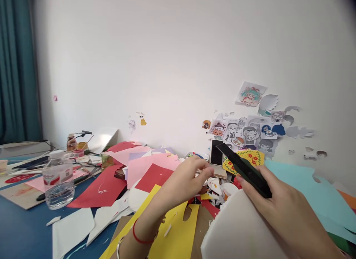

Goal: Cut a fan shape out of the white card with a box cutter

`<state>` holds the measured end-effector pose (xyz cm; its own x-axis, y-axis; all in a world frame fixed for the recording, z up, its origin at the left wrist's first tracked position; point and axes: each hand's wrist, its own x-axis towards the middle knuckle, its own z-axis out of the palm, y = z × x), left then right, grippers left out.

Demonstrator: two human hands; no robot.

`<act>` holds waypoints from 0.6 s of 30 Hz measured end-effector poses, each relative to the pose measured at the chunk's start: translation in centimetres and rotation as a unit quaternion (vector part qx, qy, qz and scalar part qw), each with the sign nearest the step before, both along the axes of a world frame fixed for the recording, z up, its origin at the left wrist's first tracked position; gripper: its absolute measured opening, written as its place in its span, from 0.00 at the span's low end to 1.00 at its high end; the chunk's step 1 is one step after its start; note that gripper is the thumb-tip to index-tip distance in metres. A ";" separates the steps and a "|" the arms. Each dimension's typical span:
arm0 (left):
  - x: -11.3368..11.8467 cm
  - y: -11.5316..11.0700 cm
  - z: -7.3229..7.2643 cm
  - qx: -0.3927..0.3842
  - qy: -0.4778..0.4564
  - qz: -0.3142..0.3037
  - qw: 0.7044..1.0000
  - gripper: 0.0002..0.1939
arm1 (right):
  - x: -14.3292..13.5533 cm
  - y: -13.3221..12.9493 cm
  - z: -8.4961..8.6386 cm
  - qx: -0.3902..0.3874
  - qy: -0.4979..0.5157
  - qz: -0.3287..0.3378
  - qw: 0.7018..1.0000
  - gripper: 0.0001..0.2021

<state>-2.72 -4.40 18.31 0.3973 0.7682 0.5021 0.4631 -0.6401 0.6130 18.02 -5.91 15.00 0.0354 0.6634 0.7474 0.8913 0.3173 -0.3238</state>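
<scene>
A black utility knife [251,173] is gripped in my right hand [289,210], its dark blade sticking out toward the upper left. Below that hand a thick white foam block [244,229] stands tilted, with a ragged crumbly left edge. Whether the hidden fingers also hold the block, I cannot see. My left hand [190,177] hovers over paper scraps left of the block, its fingers loosely bent, with nothing visible in them. Under the left forearm lies yellow paper [178,233] with a cut-out hole and white crumbs on it.
A clear water bottle [59,181] stands at the left on the blue table [16,225]. Red paper [102,186], pink sheets and white foam offcuts [73,229] cover the middle. A phone [216,152] leans near the wall. Light-blue paper [303,192] lies at the right.
</scene>
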 end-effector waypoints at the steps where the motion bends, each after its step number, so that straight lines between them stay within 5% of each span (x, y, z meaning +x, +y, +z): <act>1: 0.1 -0.2 0.2 -0.034 0.020 -0.035 0.999 0.16 | -0.1 0.1 -0.1 -0.012 0.001 0.002 1.000 0.17; 5: 0.7 -1.0 0.3 -0.164 0.061 -0.142 0.974 0.20 | -0.2 0.4 -0.5 -0.033 -0.005 -0.007 0.999 0.17; 18: 1.7 1.1 -1.1 -0.184 0.015 -0.126 0.975 0.20 | 1.0 2.7 -0.6 -0.056 -0.020 -0.031 0.998 0.16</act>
<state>-1.01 -3.29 17.17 0.6075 0.7697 0.1961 0.3411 -0.4758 0.8107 19.06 -3.17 14.37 0.0507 0.7409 0.6697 0.9213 0.2242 -0.3177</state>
